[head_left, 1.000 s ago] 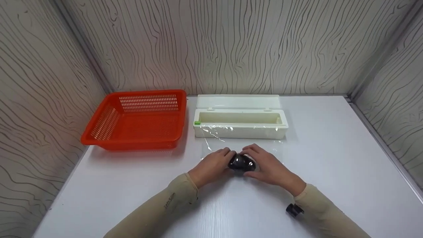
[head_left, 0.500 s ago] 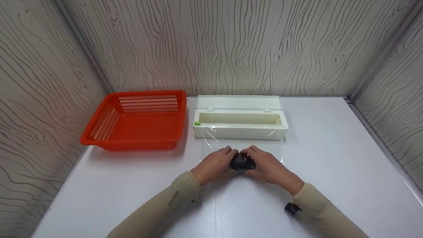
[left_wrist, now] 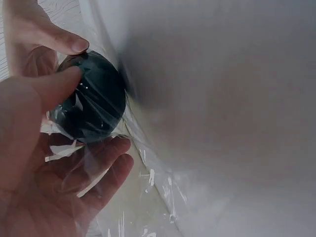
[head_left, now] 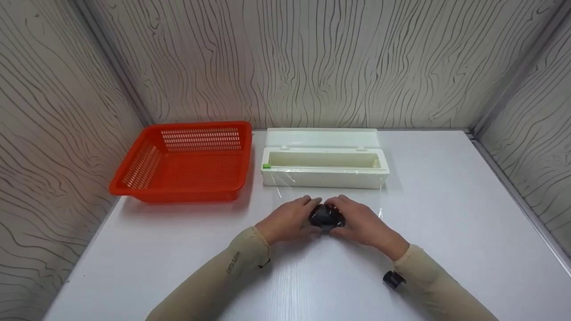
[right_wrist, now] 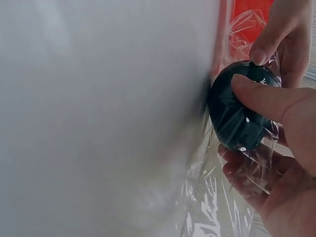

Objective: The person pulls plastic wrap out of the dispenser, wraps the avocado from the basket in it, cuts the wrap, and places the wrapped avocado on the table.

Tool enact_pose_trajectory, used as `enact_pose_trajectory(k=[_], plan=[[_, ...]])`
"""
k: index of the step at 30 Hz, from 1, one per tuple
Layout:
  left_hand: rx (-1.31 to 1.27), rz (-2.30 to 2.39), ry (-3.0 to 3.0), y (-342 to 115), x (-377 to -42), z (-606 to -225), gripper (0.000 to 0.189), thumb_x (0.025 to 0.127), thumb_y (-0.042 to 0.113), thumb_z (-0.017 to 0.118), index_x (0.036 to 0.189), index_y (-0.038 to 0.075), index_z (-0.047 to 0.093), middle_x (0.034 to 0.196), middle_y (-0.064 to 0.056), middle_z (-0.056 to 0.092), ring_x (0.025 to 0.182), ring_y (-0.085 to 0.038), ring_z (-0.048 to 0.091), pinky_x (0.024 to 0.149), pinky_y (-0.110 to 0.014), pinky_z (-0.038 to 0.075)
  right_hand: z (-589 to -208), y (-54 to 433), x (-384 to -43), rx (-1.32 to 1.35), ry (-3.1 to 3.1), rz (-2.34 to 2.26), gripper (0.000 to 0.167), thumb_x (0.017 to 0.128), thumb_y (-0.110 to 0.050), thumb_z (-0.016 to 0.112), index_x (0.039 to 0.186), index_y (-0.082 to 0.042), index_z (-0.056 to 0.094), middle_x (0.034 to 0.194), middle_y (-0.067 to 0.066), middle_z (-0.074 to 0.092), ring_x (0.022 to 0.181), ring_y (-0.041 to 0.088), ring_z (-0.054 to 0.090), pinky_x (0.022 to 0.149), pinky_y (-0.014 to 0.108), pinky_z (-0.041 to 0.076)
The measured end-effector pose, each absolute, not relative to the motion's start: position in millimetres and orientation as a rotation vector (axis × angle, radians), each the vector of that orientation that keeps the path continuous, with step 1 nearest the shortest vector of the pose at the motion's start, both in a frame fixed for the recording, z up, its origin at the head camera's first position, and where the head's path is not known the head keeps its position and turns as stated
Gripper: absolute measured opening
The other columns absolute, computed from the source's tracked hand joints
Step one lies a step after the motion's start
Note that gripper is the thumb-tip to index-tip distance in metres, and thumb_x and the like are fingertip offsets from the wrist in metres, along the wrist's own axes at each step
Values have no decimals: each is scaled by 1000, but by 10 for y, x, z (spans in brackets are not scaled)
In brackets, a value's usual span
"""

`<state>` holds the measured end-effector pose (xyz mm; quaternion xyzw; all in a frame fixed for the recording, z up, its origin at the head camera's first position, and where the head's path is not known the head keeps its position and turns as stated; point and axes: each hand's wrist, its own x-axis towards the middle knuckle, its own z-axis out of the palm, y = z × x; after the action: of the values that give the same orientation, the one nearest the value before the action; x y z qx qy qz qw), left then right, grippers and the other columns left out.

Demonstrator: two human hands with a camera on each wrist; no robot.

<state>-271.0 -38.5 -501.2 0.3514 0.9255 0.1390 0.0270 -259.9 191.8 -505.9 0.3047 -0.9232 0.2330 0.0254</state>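
Note:
A dark, rounded thing [head_left: 327, 216], blackish green in the wrist views, sits between both hands with clear cling film stretched over it. My left hand [head_left: 290, 220] grips its left side, thumb laid across it in the left wrist view and fingers curled on the far side through the film. My right hand [head_left: 360, 222] grips the opposite side, its thumb pressed on the dark thing [right_wrist: 241, 111] in the right wrist view. Cling film [left_wrist: 148, 197] runs from the thing toward the white dispenser box [head_left: 325, 179], draped over its front edge.
The dispenser's lid [head_left: 321, 137] stands open at the back, with a green slider [head_left: 266, 166] at the left of the box. A red plastic basket [head_left: 192, 194] is at the back left. Patterned panels [head_left: 290, 62] wall the white table [head_left: 446, 200].
The hands have turned the dark thing slightly between them, and its highlights have shifted. Both hands stay at about the same spot. The film's creases by the box have changed.

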Motion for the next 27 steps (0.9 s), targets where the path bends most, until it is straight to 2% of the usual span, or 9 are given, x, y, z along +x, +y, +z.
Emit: enact_pose_trajectory(k=[3, 7, 11, 16, 20, 24, 27], plan=[[1104, 418, 2864, -374, -2734, -5009, 67, 95, 40, 76, 150, 12, 49, 127, -6, 63, 109, -21, 66, 101, -36, 55, -5055, 1928, -2614, 956, -2848, 725, 65, 78, -15, 90, 134, -10, 57, 119, 7, 66, 110, 26, 68, 96, 48, 57], [1142, 406, 2880, -370, -2760, -5008, 52, 97, 34, 73, 142, 14, 54, 119, -4, 63, 101, -18, 67, 94, -33, 57, -5053, 1940, -2627, 969, -2845, 720, 64, 81, -16, 88, 136, -9, 56, 121, 8, 67, 111, 25, 67, 96, 48, 56], [1149, 364, 2876, -377, -2770, -4998, 52, 99, 35, 71, 144, 15, 53, 117, -4, 63, 98, -18, 66, 92, -33, 58, -5048, 1948, -2626, 962, -2834, 701, 69, 81, -20, 89, 139, -7, 55, 125, 10, 67, 114, 27, 67, 98, 49, 56], [1162, 305, 2876, -377, -2785, -4985, 51, 100, 35, 69, 143, 14, 53, 116, -4, 63, 97, -19, 66, 91, -33, 58, -5057, 1937, -2631, 937, -2801, 684, 68, 75, -23, 93, 132, -9, 59, 126, 7, 63, 115, 26, 65, 98, 47, 56], [1127, 298, 2873, -378, -2793, -4981, 55, 100, 37, 70, 146, 13, 52, 119, -5, 63, 99, -20, 66, 94, -35, 57, -5076, 1920, -2648, 933, -2802, 683, 65, 75, -20, 93, 130, -9, 60, 121, 6, 61, 110, 25, 66, 96, 47, 57], [1074, 308, 2877, -374, -2791, -4994, 69, 95, 43, 74, 151, 13, 47, 127, -6, 64, 106, -24, 68, 99, -38, 56, -5087, 1930, -2674, 946, -2818, 715, 63, 77, -17, 91, 131, -9, 59, 117, 6, 61, 108, 26, 67, 96, 47, 57], [1087, 303, 2904, -365, -2797, -5017, 70, 93, 44, 77, 149, 14, 48, 126, -6, 65, 104, -25, 69, 96, -39, 57, -5088, 1950, -2693, 966, -2820, 742, 62, 78, -17, 90, 132, -9, 59, 118, 6, 62, 109, 26, 67, 97, 47, 56]])
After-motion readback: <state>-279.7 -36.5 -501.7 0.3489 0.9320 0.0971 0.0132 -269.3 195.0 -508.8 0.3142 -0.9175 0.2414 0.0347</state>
